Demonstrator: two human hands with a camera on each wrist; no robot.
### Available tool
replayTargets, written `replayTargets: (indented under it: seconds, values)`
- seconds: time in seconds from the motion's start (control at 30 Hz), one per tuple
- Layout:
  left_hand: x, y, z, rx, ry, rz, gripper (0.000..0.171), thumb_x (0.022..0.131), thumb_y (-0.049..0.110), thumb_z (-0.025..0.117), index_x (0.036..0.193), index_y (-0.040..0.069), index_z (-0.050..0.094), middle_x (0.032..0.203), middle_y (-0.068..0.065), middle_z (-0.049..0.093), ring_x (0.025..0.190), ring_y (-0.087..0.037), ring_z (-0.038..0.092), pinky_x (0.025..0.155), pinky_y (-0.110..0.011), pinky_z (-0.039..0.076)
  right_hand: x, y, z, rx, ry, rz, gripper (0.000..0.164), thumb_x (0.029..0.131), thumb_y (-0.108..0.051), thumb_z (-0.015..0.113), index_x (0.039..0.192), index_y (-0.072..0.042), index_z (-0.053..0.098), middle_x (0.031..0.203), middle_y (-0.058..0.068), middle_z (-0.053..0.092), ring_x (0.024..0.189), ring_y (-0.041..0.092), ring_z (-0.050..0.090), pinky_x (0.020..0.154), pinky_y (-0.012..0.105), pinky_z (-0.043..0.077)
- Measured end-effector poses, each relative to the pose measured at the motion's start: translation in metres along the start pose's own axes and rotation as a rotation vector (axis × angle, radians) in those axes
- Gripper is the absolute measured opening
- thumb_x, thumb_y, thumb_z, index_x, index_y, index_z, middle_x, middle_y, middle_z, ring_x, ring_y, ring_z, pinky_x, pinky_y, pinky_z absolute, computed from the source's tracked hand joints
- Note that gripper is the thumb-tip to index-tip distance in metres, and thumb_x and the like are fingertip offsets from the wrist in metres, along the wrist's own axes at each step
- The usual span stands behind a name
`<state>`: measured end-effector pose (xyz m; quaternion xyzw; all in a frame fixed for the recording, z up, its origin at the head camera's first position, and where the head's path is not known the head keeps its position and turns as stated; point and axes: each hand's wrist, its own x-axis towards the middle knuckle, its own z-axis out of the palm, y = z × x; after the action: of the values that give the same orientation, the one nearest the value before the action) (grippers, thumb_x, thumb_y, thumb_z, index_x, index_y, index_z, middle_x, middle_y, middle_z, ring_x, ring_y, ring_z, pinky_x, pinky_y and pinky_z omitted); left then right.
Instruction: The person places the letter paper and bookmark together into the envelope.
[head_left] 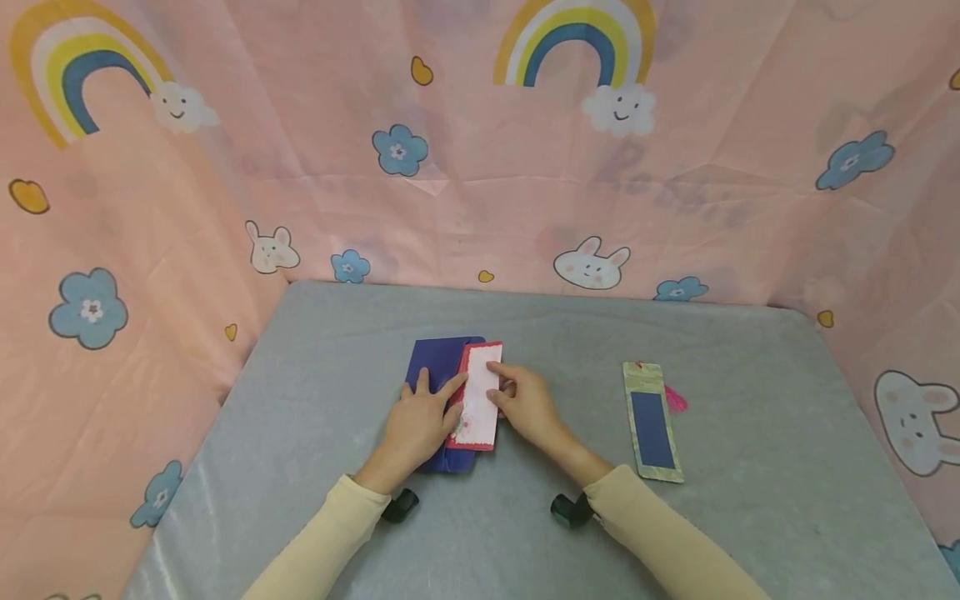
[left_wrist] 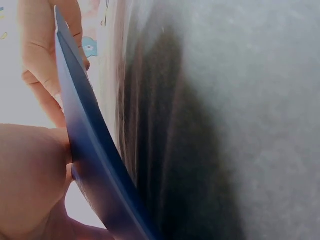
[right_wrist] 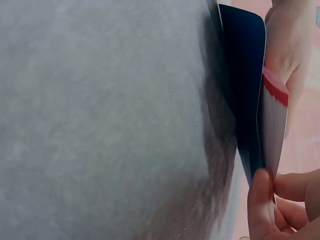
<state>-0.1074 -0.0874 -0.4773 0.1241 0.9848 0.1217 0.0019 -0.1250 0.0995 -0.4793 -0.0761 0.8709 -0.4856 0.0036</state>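
A dark blue paper folder (head_left: pixel 432 360) lies on the table in the middle of the head view. Over its right side sits a narrow white card with ragged red edges (head_left: pixel 480 400). My left hand (head_left: pixel 420 419) rests on the folder with its fingers spread, forefinger and thumb reaching to the card's left edge. From the other side, my right hand (head_left: pixel 528 406) pinches the card's right edge between thumb and fingers. In the right wrist view the blue folder (right_wrist: pixel 244 60) stands edge-on beside the card (right_wrist: pixel 274 125), and the pinching thumb and fingers show clearly.
On the right of the grey table (head_left: pixel 757 433) lies a greenish patterned bookmark-like strip (head_left: pixel 652 425) with a dark blue panel. A pink tassel (head_left: pixel 677 399) sticks out beside it. A pink printed cloth (head_left: pixel 480 208) hangs behind and at both sides.
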Motion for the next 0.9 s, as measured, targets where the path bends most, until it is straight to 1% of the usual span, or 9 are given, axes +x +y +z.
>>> replayTargets:
  seconds: [0.13,0.2,0.27,0.37,0.47,0.63,0.73,0.9]
  values:
    - [-0.0004,0.0007,-0.0007,0.000,-0.002,-0.010,0.049,0.097,0.040,0.058,0.145,0.034,0.050,0.142,-0.034,0.050,0.113,-0.059,0.059,0.073,-0.059,0.057,-0.0005,-0.0045,0.0018,-0.146,0.027,-0.119,0.043,0.084,-0.001,0.073,0.127,-0.001,0.066,0.084,0.009,0.061,0.060,0.007,0.048,0.056,0.018,0.040]
    - [-0.0006,0.0012,-0.0017,-0.002,-0.004,-0.013,0.048,0.097,0.040,0.057,0.145,0.035,0.050,0.142,-0.034,0.049,0.113,-0.059,0.058,0.074,-0.059,0.057,-0.0010,-0.0060,0.0032,-0.178,0.021,-0.144,0.043,0.083,-0.001,0.073,0.126,-0.001,0.067,0.086,0.009,0.063,0.062,0.007,0.047,0.058,0.019,0.039]
    - [-0.0007,0.0015,-0.0021,-0.001,-0.007,-0.013,0.048,0.098,0.040,0.057,0.145,0.035,0.050,0.142,-0.034,0.049,0.114,-0.059,0.058,0.074,-0.060,0.057,-0.0017,-0.0072,0.0044,-0.177,-0.002,-0.131,0.044,0.083,-0.001,0.073,0.127,-0.001,0.066,0.091,0.010,0.066,0.060,0.006,0.049,0.057,0.018,0.041]
    - [-0.0005,0.0017,-0.0028,0.002,-0.006,-0.006,0.048,0.098,0.041,0.057,0.145,0.035,0.050,0.142,-0.034,0.050,0.114,-0.059,0.058,0.073,-0.059,0.057,-0.0025,-0.0075,0.0059,-0.138,-0.030,-0.067,0.045,0.085,0.000,0.071,0.129,-0.001,0.065,0.101,0.013,0.069,0.058,0.005,0.052,0.055,0.018,0.043]
    - [-0.0002,0.0014,-0.0036,-0.004,-0.007,0.001,0.048,0.097,0.041,0.057,0.144,0.035,0.051,0.142,-0.034,0.050,0.113,-0.060,0.058,0.072,-0.059,0.057,-0.0025,-0.0064,0.0067,-0.096,-0.036,-0.018,0.045,0.085,0.001,0.070,0.130,-0.001,0.064,0.106,0.016,0.070,0.058,0.005,0.056,0.054,0.019,0.046]
    - [0.0008,-0.0010,-0.0046,-0.040,-0.027,0.010,0.048,0.097,0.041,0.059,0.143,0.034,0.052,0.143,-0.034,0.049,0.114,-0.060,0.057,0.078,-0.061,0.056,-0.0017,-0.0051,0.0068,-0.050,-0.025,0.018,0.047,0.084,0.002,0.070,0.130,-0.003,0.064,0.102,0.015,0.071,0.057,0.006,0.058,0.054,0.020,0.047]
    - [0.0011,-0.0028,-0.0053,-0.049,-0.044,0.015,0.048,0.096,0.041,0.059,0.143,0.034,0.052,0.143,-0.034,0.048,0.115,-0.059,0.057,0.082,-0.062,0.055,-0.0016,-0.0049,0.0069,-0.026,-0.024,0.025,0.047,0.084,0.001,0.071,0.130,-0.003,0.065,0.099,0.014,0.071,0.057,0.005,0.058,0.054,0.019,0.046]
    - [0.0005,-0.0049,-0.0070,-0.071,-0.064,0.021,0.051,0.095,0.042,0.061,0.144,0.034,0.051,0.144,-0.034,0.048,0.117,-0.059,0.056,0.088,-0.063,0.052,0.0001,-0.0042,0.0083,-0.018,-0.020,0.028,0.048,0.083,0.001,0.072,0.130,-0.003,0.064,0.096,0.013,0.069,0.058,0.005,0.056,0.053,0.019,0.044]
